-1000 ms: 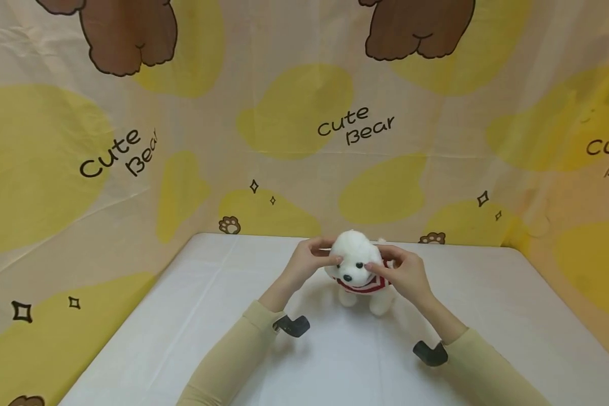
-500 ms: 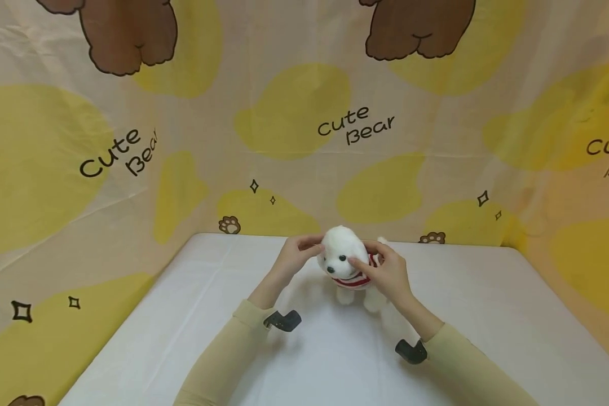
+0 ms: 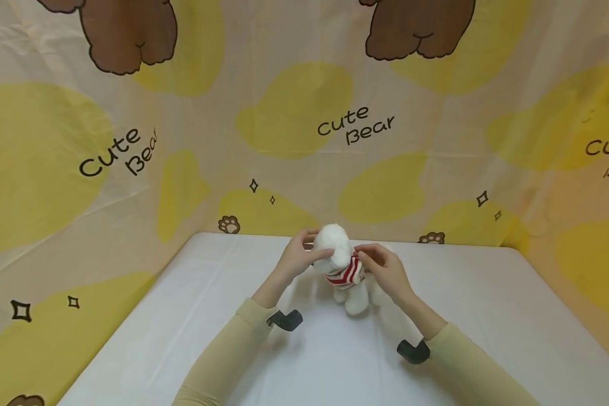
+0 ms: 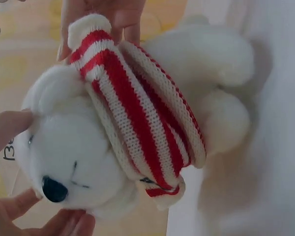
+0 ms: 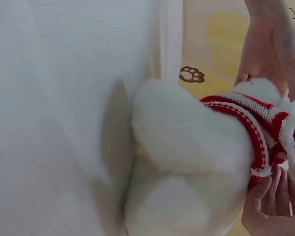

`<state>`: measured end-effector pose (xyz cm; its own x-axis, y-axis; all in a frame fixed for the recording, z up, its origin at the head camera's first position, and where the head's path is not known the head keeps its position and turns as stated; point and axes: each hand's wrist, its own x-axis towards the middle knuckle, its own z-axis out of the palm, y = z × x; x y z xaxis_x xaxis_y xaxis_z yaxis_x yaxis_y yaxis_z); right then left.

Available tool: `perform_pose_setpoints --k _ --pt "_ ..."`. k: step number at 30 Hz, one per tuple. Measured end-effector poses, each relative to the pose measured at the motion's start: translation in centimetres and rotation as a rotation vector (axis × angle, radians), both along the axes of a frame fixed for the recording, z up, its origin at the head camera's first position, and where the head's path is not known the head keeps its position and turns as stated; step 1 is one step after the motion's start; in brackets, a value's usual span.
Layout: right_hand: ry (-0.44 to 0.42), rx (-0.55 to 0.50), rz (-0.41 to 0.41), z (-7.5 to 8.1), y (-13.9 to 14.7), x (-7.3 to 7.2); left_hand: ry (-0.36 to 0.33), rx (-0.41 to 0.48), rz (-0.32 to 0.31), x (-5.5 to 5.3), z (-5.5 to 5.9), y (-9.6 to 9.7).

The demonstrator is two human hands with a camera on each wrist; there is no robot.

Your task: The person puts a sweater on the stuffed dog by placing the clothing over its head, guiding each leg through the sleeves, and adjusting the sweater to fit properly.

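A white plush dog (image 3: 332, 241) stands on the table with its head turned to the left. It wears a red-and-white striped knitted sweater (image 4: 132, 108). My left hand (image 3: 293, 260) grips the head, thumb on one side and fingers on the other; the dark nose (image 4: 54, 189) shows between them in the left wrist view. At the back of the neck, my right hand (image 3: 389, 272) pinches the sweater's edge with thumb and fingers. The right wrist view shows the fluffy rear body (image 5: 191, 132) close up, beside the right hand's fingers (image 5: 280, 196).
The dog stands toward the far side of a white table (image 3: 304, 361). Behind and beside it hangs a yellow cloth backdrop (image 3: 294, 113) printed with bears and lettering. A black wrist mount (image 3: 287, 320) sticks out from the left sleeve, another black mount (image 3: 414, 352) from the right.
The dog has turned from facing forward to facing left and shifted left. My right hand has moved from the side of its face to the sweater; my left hand stays on the head.
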<state>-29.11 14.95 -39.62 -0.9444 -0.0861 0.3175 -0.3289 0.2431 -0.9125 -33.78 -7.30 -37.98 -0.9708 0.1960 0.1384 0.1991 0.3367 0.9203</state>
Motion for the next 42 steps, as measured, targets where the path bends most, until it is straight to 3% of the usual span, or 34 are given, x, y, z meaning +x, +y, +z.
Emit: perform_pose_setpoints --k 4,12,18,23,27,33,37,42 --pt "-0.035 0.037 -0.033 -0.2 0.0 0.0 -0.003 0.010 -0.016 -0.3 -0.2 -0.1" --pt "-0.050 0.224 -0.200 -0.4 0.1 -0.2 -0.005 -0.002 0.010 -1.2 -0.6 -0.3" --pt "-0.066 0.301 -0.163 -0.6 0.5 -0.7 -0.038 0.013 0.046 -2.0 -1.2 -0.7" --pt "-0.078 0.270 -0.133 -0.7 1.1 -1.3 -0.070 0.032 0.033 -2.7 -1.6 -0.7" --pt "-0.094 0.262 -0.106 -0.7 1.4 -1.4 -0.156 0.071 0.006 -3.1 -2.5 -0.6" --pt "-0.043 0.352 -0.129 -1.0 1.6 -1.2 -0.274 0.062 -0.016 -2.2 -4.6 -0.2" --pt "-0.028 0.384 -0.113 -0.6 1.9 -0.9 -0.301 0.101 -0.013 -1.5 -4.9 -0.2" --pt "-0.028 0.444 -0.094 0.3 2.1 -0.4 -0.365 0.138 -0.058 -0.8 -5.3 0.0"
